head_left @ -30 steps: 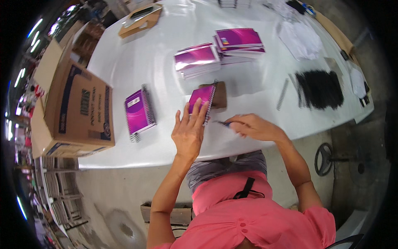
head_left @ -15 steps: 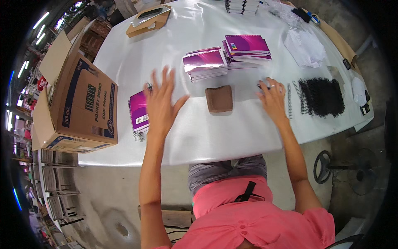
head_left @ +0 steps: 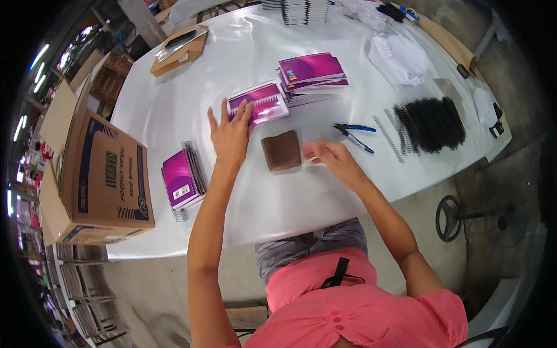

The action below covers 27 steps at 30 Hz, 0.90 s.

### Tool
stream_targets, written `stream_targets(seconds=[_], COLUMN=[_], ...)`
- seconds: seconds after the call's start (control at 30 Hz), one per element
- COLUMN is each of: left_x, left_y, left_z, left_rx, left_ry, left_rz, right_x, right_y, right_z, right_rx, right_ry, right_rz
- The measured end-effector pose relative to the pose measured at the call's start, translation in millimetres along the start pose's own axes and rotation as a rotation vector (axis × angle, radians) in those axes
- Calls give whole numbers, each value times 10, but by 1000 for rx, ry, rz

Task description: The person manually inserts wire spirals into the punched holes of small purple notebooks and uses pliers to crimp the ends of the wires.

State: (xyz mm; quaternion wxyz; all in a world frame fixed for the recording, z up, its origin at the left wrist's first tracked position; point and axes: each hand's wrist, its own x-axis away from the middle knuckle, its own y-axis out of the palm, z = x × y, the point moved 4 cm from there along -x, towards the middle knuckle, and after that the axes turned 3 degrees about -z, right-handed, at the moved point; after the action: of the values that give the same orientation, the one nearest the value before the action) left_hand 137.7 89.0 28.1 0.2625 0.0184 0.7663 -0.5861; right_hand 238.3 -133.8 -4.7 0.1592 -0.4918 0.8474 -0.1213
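My left hand (head_left: 231, 132) is spread over the near left corner of a stack of purple spiral notebooks (head_left: 268, 109), fingertips on the top one. Fingers loosely bent and slightly blurred, my right hand (head_left: 333, 160) is just right of a brown square block (head_left: 281, 151); nothing shows in its grasp. Blue-handled cutting pliers (head_left: 355, 136) lie beyond that hand. A second purple notebook stack (head_left: 313, 69) adjoins the first at its far right. More bound notebooks (head_left: 183, 177) sit near the box, to the left of my left forearm.
An open cardboard box (head_left: 110, 174) stands at the table's left edge. Black spiral coils (head_left: 432, 124) are heaped on the right, beside a white plastic bag (head_left: 400, 61). At the far side are a cardboard tray (head_left: 181, 49) and more spiral-bound stacks (head_left: 304, 11).
My left hand has gone from above the bound notebooks to the left purple stack. My right hand has left the pliers and come nearer the brown block. The view has shifted.
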Motion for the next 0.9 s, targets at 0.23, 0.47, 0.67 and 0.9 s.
stream_targets(seconds=[0.23, 0.47, 0.67, 0.9], left_x=[951, 1501, 1423, 1108], left_y=[-605, -312, -414, -599], left_z=[568, 556, 539, 999], left_rx=[193, 1631, 1516, 249], left_ry=[95, -530, -550, 68], left_rz=[-339, 27, 169, -212], right_x=[-23, 394, 523, 448], right_y=[319, 610, 850, 714], right_z=[192, 8, 84, -3], right_rx=[-830, -440, -291, -106], right_ry=[452, -76, 3, -25], right_rz=[-22, -37, 25, -126])
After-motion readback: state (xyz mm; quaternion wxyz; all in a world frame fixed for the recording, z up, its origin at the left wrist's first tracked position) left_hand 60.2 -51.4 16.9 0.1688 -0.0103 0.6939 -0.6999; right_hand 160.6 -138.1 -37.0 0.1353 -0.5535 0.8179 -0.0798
